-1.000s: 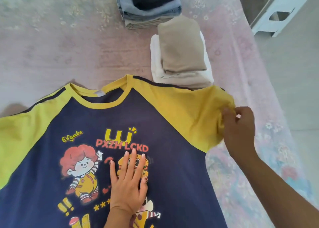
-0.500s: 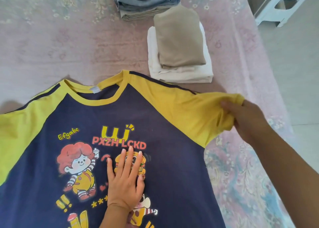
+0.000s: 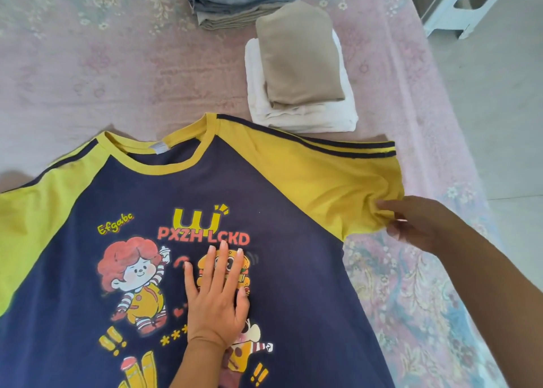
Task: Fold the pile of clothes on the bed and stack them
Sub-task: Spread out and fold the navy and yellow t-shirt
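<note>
A navy T-shirt (image 3: pixel 293 240) with yellow raglan sleeves lies face up, spread flat on the pink floral bedspread (image 3: pixel 102 64) — collar pointing away from the person, cartoon print showing. The left hand (image 3: pixel 216 296) rests flat on the middle of the shirt's chest, fingers straight and together over the burger figure in the print, pressing the fabric down. At the shirt's right sleeve (image 3: pixel 338 187), the right hand (image 3: pixel 417 226) pinches the bunched yellow cuff between thumb and fingers, the sleeve drawn out sideways. Just beyond the shirt's right shoulder sits a small stack — a folded tan garment (image 3: pixel 299 55) on top of a folded white one (image 3: pixel 308 114). Farther from the shirt's collar stands a taller stack of folded jeans and trousers (image 3: pixel 244 5). Off the bed, beyond the shirt's right sleeve, a white plastic stool (image 3: pixel 458 8) stands on the floor.
</note>
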### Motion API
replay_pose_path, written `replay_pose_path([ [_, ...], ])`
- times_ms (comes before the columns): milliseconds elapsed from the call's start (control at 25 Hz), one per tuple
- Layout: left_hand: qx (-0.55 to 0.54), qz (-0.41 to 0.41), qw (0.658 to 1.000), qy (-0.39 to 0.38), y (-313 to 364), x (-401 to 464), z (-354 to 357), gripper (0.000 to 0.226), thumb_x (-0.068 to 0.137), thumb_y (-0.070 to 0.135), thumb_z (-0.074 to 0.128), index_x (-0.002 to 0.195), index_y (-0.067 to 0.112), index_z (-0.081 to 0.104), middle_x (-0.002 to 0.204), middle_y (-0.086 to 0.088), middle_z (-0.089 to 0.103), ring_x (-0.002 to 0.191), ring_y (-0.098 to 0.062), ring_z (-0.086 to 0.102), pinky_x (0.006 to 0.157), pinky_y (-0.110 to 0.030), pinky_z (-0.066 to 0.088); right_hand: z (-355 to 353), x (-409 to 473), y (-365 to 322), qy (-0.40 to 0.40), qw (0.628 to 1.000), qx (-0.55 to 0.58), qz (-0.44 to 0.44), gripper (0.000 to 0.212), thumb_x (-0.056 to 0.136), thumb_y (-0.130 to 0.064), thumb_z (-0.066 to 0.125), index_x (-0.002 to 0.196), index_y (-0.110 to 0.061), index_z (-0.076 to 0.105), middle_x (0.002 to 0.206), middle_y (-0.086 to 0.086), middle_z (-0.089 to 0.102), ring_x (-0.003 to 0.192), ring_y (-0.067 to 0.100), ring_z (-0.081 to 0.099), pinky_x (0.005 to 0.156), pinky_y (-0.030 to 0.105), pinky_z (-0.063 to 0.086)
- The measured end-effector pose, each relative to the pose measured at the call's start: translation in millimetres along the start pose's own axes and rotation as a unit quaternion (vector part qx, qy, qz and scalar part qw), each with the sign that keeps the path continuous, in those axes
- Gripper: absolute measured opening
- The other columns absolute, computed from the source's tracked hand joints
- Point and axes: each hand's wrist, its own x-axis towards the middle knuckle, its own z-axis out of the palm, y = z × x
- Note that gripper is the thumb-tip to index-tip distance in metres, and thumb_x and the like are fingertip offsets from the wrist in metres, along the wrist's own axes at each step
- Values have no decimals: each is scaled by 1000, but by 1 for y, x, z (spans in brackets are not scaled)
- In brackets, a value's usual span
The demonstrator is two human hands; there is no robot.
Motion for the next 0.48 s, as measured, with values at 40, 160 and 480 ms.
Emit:
replay_pose_path([
  [40, 1, 0, 1000, 2, 0, 1, 0, 64, 84, 34, 33, 146, 21, 26, 153, -10, 27, 142, -28, 21, 110, -63, 15, -5, 1, 0, 59, 997, -42, -35, 20, 79, -3, 71, 74, -7, 52, 63, 11, 48, 45, 17, 43, 33, 17, 36],
  [160, -9, 2, 1000, 2, 1, 1, 0, 63, 84, 34, 32, 145, 20, 28, 152, -11, 30, 141, -29, 23, 111, -63, 14, -22, 1, -8, 169, 967, -114, -155, 28, 81, -2, 67, 65, -11, 45, 54, 10, 42, 38, 17, 37, 31, 15, 27],
  [480, 6, 5, 1000, 8, 4, 1, -1, 61, 86, 33, 29, 144, 16, 34, 150, -14, 34, 139, -33, 28, 111, -63, 13, -5, -4, 24, 107, 959, -221, -144, 43, 87, -52, 57, 97, -11, 52, 91, 5, 56, 80, 24, 55, 72, 36, 47],
])
